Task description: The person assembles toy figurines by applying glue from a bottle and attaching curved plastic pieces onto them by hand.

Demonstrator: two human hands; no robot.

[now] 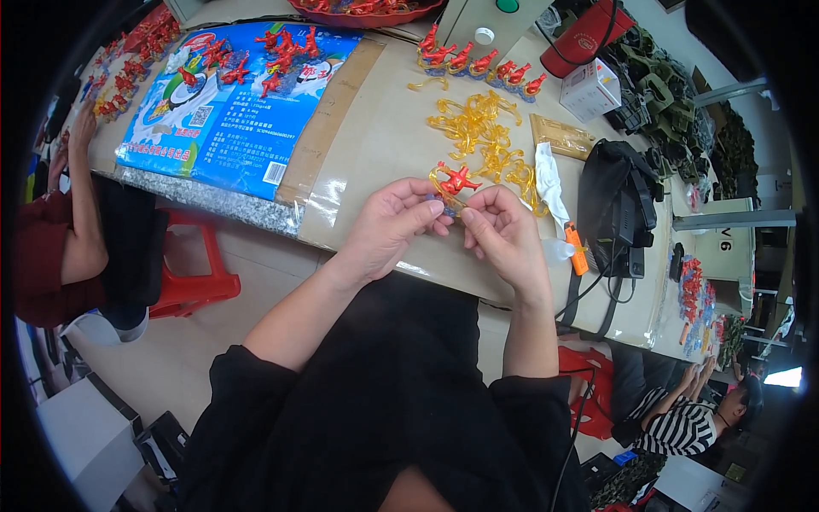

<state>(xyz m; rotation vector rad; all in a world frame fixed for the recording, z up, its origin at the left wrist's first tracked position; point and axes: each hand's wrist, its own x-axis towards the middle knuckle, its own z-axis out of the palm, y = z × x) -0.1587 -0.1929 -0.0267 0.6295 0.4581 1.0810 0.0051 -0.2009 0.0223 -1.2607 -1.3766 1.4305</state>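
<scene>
Just above the table's near edge, my left hand [394, 224] pinches a small red figurine [458, 178] by its bluish base, its thumb and forefinger closed on it. My right hand [505, 232] is closed at the figurine's right side, thumb against forefinger, on a thin yellow translucent piece partly hidden by the fingertips. Beyond both hands lies a loose pile of yellow curved translucent pieces [479, 124]. Behind that pile stands a row of red figurines [483, 62] on bluish bases, with yellow parts on them.
Several more figurines [285, 53] sit on a blue printed sheet [230, 141] at left. Right of the pile are a white tissue [548, 183], an orange tool [576, 247], a small clear bottle [557, 251], a black bag [610, 200] and a white box [590, 90]. Other people work at both sides.
</scene>
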